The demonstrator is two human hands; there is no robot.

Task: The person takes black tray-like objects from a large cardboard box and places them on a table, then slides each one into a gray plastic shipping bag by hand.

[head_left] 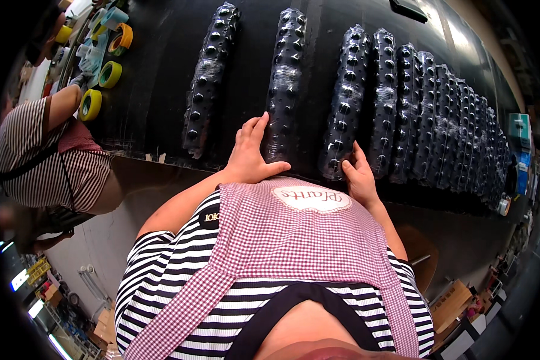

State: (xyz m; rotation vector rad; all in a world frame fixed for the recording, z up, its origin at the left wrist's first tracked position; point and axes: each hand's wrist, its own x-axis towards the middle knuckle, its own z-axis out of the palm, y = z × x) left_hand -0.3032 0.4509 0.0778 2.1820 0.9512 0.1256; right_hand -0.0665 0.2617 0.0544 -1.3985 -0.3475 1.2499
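Left hand: the left hand point(246, 150) lies at the near end of the second roll point(285, 84) from the left; its thumb is stretched wide of the fingers, the thumb reaching across the roll's near end and the fingertips meeting its left side.

Right hand: the right hand point(361, 177) is at the near end of the third roll point(345, 102); its thumb and fingers are a little apart along the roll's right side; how firmly they press, I cannot tell.

Black rolls: long, studded, wrapped in clear shiny film; the leftmost roll point(210, 78) lies at a slant, well apart from the second; the third lies near a close-set row of rolls point(408, 114) running off to the right.

Black table: the black table point(150, 72) bears all of these; a dark flat object point(409, 9) sits at its far side.

Tape: yellow tape rolls point(91, 105) and an orange tape roll point(122, 39) stand at the table's left end.

Clothing: a checked apron point(306, 240) over a striped shirt point(162, 264); another person point(60, 141) in stripes is at the left.
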